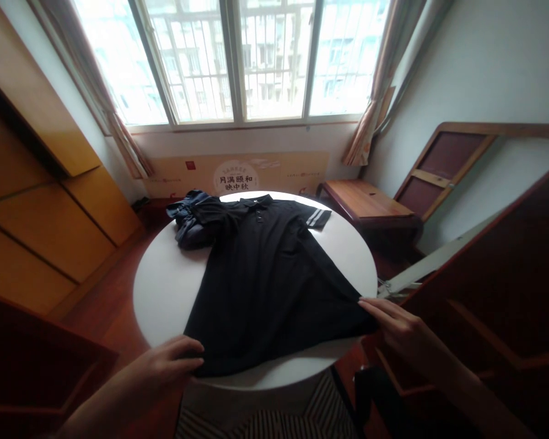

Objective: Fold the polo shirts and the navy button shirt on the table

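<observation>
Fingers [193, 345] of the left hand [171, 360] and right hand [402, 323] grip the black shirt [265, 280], right thumb hidden.

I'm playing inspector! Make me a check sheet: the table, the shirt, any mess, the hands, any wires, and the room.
Surface: white round table, partly covered.
Job's things: black shirt, spread out, collar toward the window; white stripes on one sleeve.
Clutter: dark clothes, bunched at the shirt's left.
Hands: left hand and right hand each grip a bottom corner of the shirt.
Cables: none clearly seen.
Surroundings: curtains beside the window, cabinet on the left.
</observation>
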The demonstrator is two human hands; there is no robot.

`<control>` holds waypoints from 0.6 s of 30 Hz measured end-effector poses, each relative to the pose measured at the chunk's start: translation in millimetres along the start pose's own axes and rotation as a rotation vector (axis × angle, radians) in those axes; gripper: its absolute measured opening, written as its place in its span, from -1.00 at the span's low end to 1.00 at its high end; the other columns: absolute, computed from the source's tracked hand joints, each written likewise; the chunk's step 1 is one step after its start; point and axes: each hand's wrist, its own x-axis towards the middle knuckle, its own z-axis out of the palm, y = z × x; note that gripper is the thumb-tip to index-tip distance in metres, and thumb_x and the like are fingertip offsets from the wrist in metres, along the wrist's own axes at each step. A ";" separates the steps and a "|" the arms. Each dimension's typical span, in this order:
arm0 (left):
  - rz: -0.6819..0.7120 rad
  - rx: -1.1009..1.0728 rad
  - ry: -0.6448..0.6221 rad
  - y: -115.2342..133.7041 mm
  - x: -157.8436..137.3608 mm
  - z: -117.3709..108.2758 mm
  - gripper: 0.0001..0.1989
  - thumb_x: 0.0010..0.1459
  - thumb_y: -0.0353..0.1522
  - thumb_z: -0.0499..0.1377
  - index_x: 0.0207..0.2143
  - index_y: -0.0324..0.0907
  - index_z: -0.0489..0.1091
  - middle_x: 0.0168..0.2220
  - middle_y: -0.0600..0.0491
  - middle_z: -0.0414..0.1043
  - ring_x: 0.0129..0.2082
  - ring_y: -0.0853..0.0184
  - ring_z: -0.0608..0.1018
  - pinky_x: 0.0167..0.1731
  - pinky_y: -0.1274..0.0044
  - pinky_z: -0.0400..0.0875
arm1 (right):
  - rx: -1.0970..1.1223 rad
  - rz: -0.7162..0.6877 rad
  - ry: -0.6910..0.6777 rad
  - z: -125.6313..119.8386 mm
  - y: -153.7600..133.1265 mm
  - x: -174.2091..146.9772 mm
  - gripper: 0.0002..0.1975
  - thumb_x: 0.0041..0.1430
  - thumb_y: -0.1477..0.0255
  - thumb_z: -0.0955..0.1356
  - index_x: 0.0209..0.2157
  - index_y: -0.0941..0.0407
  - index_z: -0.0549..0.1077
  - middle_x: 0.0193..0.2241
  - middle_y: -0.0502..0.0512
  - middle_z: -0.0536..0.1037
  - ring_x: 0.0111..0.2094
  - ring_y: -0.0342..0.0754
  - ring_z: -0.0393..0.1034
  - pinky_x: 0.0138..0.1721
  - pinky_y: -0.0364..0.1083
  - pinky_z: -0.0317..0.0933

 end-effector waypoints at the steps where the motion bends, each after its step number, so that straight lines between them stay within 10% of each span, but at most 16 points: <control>1: -0.014 -0.036 -0.020 -1.5 0.2 -2.9 -0.73 0.27 -0.48 0.15 -0.05 -0.04 0.52 -0.06 -0.03 0.50 -0.15 0.34 0.59 -0.18 0.61 0.56 | 0.020 0.044 0.041 -1.7 1.4 1.5 -0.50 0.14 0.69 0.16 0.02 0.12 0.50 -0.02 0.18 0.57 -0.04 0.01 0.52 0.04 -0.01 0.42; 7: -0.017 -0.039 0.022 6.8 7.5 -4.3 -0.59 0.22 -0.54 0.07 0.05 -0.04 0.44 -0.10 -0.04 0.48 -0.20 0.34 0.56 -0.25 0.61 0.53 | 0.089 0.257 0.250 -10.9 0.2 18.5 -0.77 0.23 0.49 0.23 -0.22 0.07 0.51 -0.15 0.16 0.56 -0.13 0.04 0.52 -0.04 0.01 0.41; 13: -0.057 0.074 0.154 9.8 9.1 15.1 -0.75 0.22 -0.56 0.00 -0.31 -0.12 0.42 -0.41 0.07 0.38 -0.47 0.40 0.42 -0.46 0.61 0.42 | 0.168 0.482 0.007 -6.5 -17.3 26.4 -0.54 0.06 0.47 0.28 0.05 0.15 0.39 -0.41 0.03 0.44 -0.47 -0.05 0.40 -0.38 -0.07 0.37; 18: -0.154 0.118 0.331 -4.7 -6.2 12.7 -0.73 0.21 -0.51 -0.01 -0.43 -0.03 0.38 -0.51 0.10 0.27 -0.56 0.37 0.32 -0.57 0.58 0.31 | 0.164 0.416 0.044 -13.7 -10.8 20.2 -0.49 -0.09 0.60 0.21 -0.05 0.10 0.42 -0.26 0.10 0.51 -0.24 0.04 0.49 -0.20 -0.02 0.37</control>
